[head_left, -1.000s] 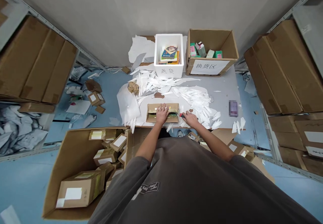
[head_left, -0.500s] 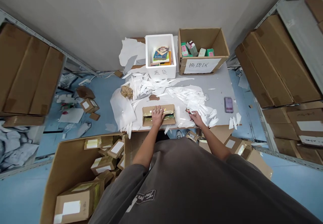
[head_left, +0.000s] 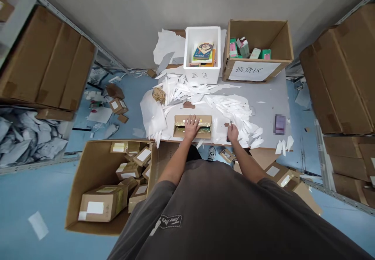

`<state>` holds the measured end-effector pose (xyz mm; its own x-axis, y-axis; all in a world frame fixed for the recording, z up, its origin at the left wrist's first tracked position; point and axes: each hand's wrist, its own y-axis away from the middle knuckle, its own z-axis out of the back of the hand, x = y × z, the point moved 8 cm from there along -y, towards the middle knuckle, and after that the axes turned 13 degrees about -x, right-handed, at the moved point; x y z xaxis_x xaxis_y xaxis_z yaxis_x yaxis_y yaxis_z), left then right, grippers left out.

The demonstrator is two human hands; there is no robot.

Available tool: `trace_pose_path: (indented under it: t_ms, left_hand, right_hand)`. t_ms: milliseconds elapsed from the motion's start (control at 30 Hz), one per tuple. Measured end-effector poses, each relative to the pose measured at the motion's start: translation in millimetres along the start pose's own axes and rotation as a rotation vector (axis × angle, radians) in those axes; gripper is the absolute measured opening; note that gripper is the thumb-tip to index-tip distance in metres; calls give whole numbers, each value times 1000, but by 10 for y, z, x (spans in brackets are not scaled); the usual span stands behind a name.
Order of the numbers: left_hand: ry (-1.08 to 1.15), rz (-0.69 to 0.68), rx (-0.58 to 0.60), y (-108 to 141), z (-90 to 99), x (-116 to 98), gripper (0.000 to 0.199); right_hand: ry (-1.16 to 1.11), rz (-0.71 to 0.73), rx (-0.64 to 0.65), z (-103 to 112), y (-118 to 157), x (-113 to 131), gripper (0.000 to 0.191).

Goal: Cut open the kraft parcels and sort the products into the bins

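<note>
A narrow cardboard box (head_left: 178,134) lies at the table's front edge, slit open along its top, with shiny tape by the gap and something green inside. My left hand (head_left: 191,127) rests on it, fingers spread over the opening. To the right, just above the tabletop, my right hand (head_left: 233,132) is closed around a small slim tool, apparently a box cutter (head_left: 230,123). Its far end shows above my fingers and a dark part below; most of it is covered. White paper strips (head_left: 234,109) lie behind both hands.
At the back stand a white foam box (head_left: 202,75) with books and a carton (head_left: 258,72) with small green boxes. A large carton (head_left: 79,174) of parcels is at lower left. A purple, pixelated item (head_left: 279,124) lies at right. Shelves with cartons flank both sides.
The view has swung left, so the table sits farther right in the picture. My right hand has turned, and its tool now points more upright. My left hand stays on the box.
</note>
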<state>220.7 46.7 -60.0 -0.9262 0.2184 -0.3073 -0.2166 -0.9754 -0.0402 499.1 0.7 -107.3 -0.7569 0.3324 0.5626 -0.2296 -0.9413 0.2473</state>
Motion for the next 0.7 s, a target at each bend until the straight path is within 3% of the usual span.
trace_pose_path:
  t_ms: [67, 133, 200, 300, 433, 600, 700]
  left_hand:
    - [19, -15, 0, -1, 53, -8, 57]
    - [30, -31, 8, -26, 153, 75, 65]
    - [11, -8, 27, -76, 294, 308, 79]
    - [-19, 44, 107, -124, 498, 803, 90]
    - [-67, 147, 140, 17, 675, 1303, 82]
    - [-132, 410, 47, 432, 770, 1584, 74]
    - [12, 511, 29, 591, 838, 1852, 54]
  right_hand:
    - [-60, -77, -8, -90, 170, 160, 63]
    - [-154, -123, 95, -324, 403, 364, 68]
    - [-329, -259, 286, -652, 661, 518, 88]
    - [-529, -387, 334, -927, 769, 714, 102]
    - [-570, -325, 185, -971, 277, 1091, 97]
    - [-514, -297, 124, -1089, -579, 1871, 92]
    - [-401, -196, 121, -1133, -819, 2266, 90]
